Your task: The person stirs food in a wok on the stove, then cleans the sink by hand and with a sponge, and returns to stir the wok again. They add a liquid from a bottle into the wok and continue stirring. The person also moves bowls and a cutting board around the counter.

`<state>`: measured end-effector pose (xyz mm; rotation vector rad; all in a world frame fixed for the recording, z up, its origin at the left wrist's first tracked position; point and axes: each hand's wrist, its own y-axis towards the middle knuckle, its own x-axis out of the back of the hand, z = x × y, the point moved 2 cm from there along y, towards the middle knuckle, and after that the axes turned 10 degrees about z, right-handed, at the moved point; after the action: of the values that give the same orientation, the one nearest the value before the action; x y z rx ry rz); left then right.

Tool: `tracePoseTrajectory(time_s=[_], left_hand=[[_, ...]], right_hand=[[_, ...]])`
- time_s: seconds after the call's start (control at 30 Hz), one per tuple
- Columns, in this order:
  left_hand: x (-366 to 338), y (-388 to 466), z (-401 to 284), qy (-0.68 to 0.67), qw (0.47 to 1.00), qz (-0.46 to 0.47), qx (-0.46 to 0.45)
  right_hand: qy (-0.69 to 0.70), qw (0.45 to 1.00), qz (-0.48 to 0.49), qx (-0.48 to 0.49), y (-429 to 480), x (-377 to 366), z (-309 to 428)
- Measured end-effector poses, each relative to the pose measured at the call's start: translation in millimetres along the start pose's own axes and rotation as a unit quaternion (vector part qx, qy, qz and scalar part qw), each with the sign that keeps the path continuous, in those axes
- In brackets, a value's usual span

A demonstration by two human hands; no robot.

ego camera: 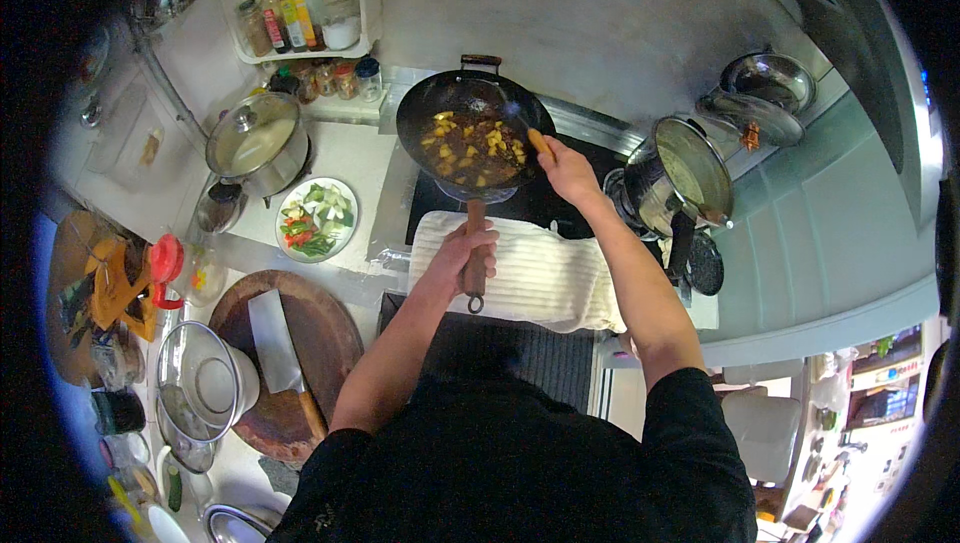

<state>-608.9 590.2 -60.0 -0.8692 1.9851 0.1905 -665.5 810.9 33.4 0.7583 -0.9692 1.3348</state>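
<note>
A dark wok (420, 119) sits over the stove, tilted slightly, holding yellow chunks of food (470, 149) in brown sauce. My left hand (469, 254) is closed around its wooden handle (475, 280), above a folded cream towel (540, 265). In my right hand (571, 174) is the wooden handle of a spatula or ladle (538, 142); its metal end reaches into the wok, and its exact shape is unclear. Left of the wok, a white plate (280, 231) carries cut green and red vegetables (319, 216).
Right of the stove stands a deep pot (651, 168) with a black handle. On the left are a lidded pot (281, 168), a round chopping board (330, 318) with a cleaver (274, 340), and a metal strainer (238, 385). Bottles and jars (274, 21) fill a wall shelf.
</note>
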Motion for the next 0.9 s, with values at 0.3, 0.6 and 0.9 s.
tracePoseTrajectory(time_s=[0.3,0.6,0.9], left_hand=[[-2.9,-4.0,-1.9,0.018,0.999,-0.033,0.022],[0.4,-7.8,-2.0,-0.005,1.0,0.013,-0.001],[-2.0,-24.2,0.0,-0.011,0.999,0.042,-0.024]], right_hand=[[0.047,0.999,-0.026,0.004,-4.6,-2.8,-22.5],[0.038,0.999,0.021,0.006,22.6,-17.3,0.8],[-0.109,0.993,0.045,0.004,4.6,-5.1,29.7]])
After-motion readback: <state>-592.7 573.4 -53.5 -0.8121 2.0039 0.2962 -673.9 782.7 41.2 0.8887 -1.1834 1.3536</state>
